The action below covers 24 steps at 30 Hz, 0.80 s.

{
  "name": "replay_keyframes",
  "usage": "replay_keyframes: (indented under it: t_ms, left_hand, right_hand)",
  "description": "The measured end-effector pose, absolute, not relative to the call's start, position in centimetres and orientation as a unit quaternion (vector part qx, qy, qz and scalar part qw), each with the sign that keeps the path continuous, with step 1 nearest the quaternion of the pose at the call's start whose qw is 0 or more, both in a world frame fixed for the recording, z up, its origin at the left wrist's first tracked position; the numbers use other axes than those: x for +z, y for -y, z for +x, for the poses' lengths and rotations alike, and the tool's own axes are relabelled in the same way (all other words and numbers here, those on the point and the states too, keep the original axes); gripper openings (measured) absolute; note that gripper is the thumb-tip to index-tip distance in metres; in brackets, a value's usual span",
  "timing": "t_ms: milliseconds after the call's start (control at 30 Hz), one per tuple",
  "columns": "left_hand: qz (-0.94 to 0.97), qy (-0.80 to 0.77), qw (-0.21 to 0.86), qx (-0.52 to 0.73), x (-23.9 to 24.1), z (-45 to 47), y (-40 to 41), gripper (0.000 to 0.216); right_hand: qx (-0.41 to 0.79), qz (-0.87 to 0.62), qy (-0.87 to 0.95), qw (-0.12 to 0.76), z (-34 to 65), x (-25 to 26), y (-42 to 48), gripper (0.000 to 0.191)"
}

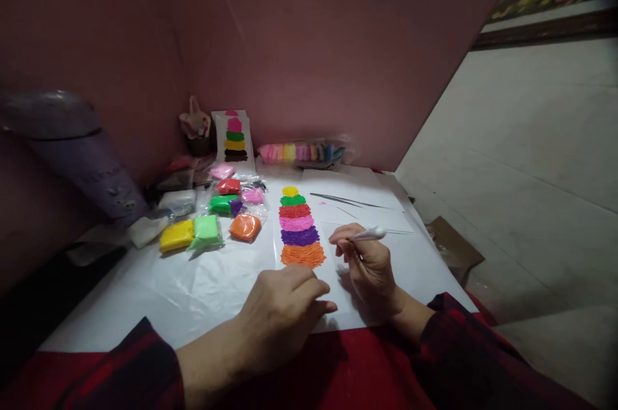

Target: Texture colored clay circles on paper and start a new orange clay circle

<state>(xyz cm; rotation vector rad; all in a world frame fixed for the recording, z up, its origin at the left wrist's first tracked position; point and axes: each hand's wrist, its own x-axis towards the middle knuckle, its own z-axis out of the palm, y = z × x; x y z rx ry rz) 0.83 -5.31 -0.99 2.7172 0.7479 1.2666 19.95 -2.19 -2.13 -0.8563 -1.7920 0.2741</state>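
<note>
A paper sheet (333, 281) carries a stack of textured clay bands (299, 228): yellow on top, then green, red, pink, purple and orange. My left hand (282, 313) rests on the sheet's lower edge just below the orange band, fingers curled and pressed down on the paper. My right hand (367, 265) lies to the right of the bands, fingers closed round a white pen-like tool (369, 234) whose rounded end points right.
Small bags of coloured clay (212, 214) lie at the left on the white table cover (193, 294). A reference picture (234, 135) leans on the pink wall beside a clay strip pack (302, 152). A purple bottle (77, 152) stands far left. Thin dark sticks (345, 199) lie behind.
</note>
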Motion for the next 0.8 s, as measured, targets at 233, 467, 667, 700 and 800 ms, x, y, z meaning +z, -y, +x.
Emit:
replay_keyframes:
  t_ms: [233,467,667,700,800]
  left_hand:
    - [0.924,-0.189,-0.043,0.33,-1.5,1.8,6.1,0.025]
    - [0.944,-0.167,-0.056,0.28,-1.5,2.2,6.4,0.024]
    - [0.922,-0.188,-0.081,0.327,-1.7,2.1,6.6,0.029]
    - [0.922,-0.191,-0.084,0.327,-1.8,2.1,6.6,0.03]
    - [0.931,-0.209,-0.079,0.288,-1.8,2.0,6.8,0.037]
  right_hand:
    - [0.192,-0.411,0.712,0.536,20.1,-2.1,1.2,0.028]
    - [0.207,-0.405,0.69,0.563,20.2,-1.8,0.9,0.041]
    - [0.323,-0.45,0.619,0.556,20.4,-2.7,0.4,0.039]
    - [0.344,-0.459,0.608,0.549,20.3,-2.8,0.4,0.038]
    - [0.374,-0.471,0.598,0.53,20.2,-3.0,0.2,0.032]
